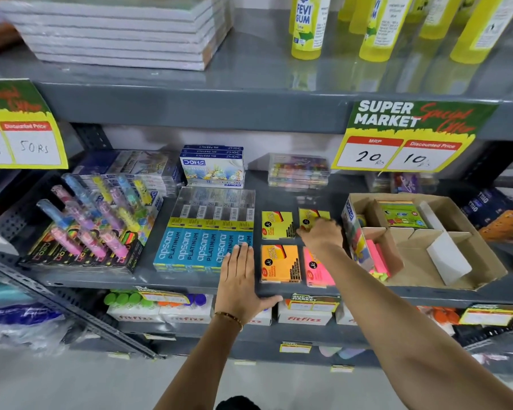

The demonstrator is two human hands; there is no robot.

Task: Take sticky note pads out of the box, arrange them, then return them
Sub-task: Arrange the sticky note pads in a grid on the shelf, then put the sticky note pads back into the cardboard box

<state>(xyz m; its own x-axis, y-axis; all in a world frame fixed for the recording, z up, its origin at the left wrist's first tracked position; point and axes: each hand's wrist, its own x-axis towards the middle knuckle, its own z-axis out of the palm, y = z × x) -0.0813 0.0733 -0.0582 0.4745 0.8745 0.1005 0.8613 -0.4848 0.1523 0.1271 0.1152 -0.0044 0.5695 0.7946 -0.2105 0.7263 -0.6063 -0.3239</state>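
Observation:
Several sticky note pads lie in a square on the grey shelf [279, 196]: a yellow pad [276, 224] at back left, a second yellow pad [310, 216] at back right, an orange pad [280, 263] at front left and a pink pad [317, 269] at front right. My right hand [320, 232] rests on the second yellow pad, fingers curled at its front edge. Flat on the shelf's front edge, my left hand [242, 279] lies left of the orange pad, fingers apart. The open cardboard box [462, 279] stands to the right, with pink and yellow pads [375, 257] in its near-left compartment.
Blue Apsara pencil packs [203, 247] lie left of my left hand. Highlighter packs [92, 232] fill the far left. Doms boxes [212, 167] and clear crayon cases [298, 171] sit at the back. A price sign [409, 137] hangs from the upper shelf with glue bottles [307, 28].

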